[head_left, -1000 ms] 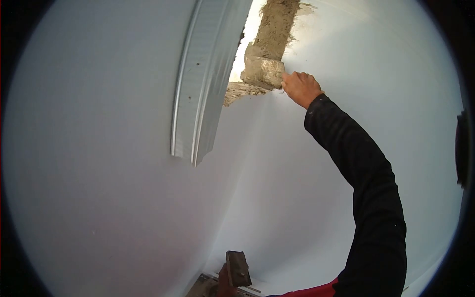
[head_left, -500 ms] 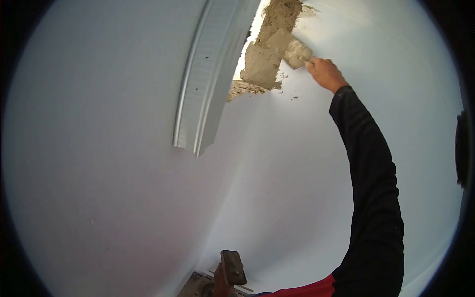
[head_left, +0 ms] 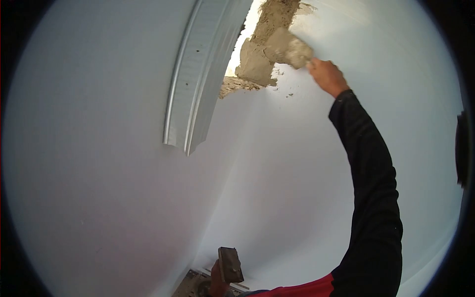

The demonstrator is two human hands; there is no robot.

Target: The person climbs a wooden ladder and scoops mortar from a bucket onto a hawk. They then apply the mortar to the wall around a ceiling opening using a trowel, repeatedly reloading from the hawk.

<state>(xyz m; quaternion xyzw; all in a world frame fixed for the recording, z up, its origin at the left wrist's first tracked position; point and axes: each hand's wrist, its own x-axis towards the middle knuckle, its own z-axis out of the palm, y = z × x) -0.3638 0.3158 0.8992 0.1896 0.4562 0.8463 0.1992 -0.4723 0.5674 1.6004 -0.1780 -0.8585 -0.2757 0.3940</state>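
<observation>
My right hand (head_left: 328, 77) is closed round the handle of a trowel (head_left: 298, 53), its blade smeared with mortar. The far end of the blade lies against a patch of wet mortar (head_left: 256, 65) on the wall, beside a bright opening. Low in the view, my left hand (head_left: 218, 283) grips a small rectangular float (head_left: 230, 265) with a grey-brown lump on its face. The float is held upright, apart from the wall. Part of the left hand is hidden behind it.
A metal channel (head_left: 190, 84) hangs down left of the opening. White walls (head_left: 282, 163) meet in a corner below the mortar. Mortar crumbs (head_left: 290, 95) stick to the wall. Cluttered items (head_left: 190, 286) lie at the bottom. A dark object (head_left: 461, 148) is at the right edge.
The view has shifted slightly, so the channel, mortar and float appear further left. The trowel blade has moved a little over the mortar patch. Both hands keep their hold.
</observation>
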